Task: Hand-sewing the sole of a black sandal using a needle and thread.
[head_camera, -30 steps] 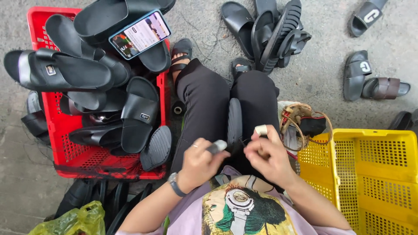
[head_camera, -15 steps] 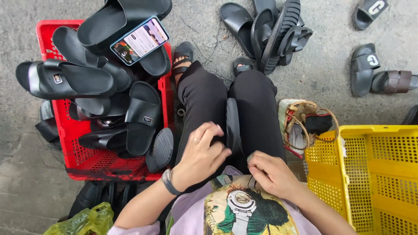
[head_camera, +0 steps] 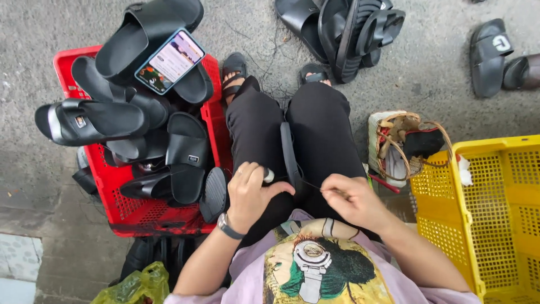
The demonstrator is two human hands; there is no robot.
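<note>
A person sits on the concrete floor (head_camera: 427, 73) with legs stretched forward in black trousers, and a black slide sandal (head_camera: 291, 155) stands on edge in the lap, wedged between the thighs. The left hand (head_camera: 251, 194) curls over the near end of that sandal, fingers folded around a small pale tool (head_camera: 269, 176) whose tip pokes out beside the thumb; this grip is pressed together on the tool. The right hand (head_camera: 351, 200) sits just beside it, thumb and forefinger pinching a thin dark thread (head_camera: 311, 185) that runs taut from the fingertips back to the sandal (the thread is fine and only partly readable). A wristwatch (head_camera: 226, 226) circles the left wrist.

To the person's left, a red plastic crate (head_camera: 126, 208) is heaped with more black sandals (head_camera: 169, 152), and a phone (head_camera: 170, 61) with a lit screen rests on the topmost one. A green plastic bag (head_camera: 132, 286) lies at the lower edge, near the crate. To the right stands a yellow perforated crate (head_camera: 489, 225), and between it and the right leg sits a small woven basket (head_camera: 402, 143) holding odds and ends. Further sandals (head_camera: 343, 25) are piled on the floor beyond the feet, with two more (head_camera: 498, 56) lying well apart at the far right.
</note>
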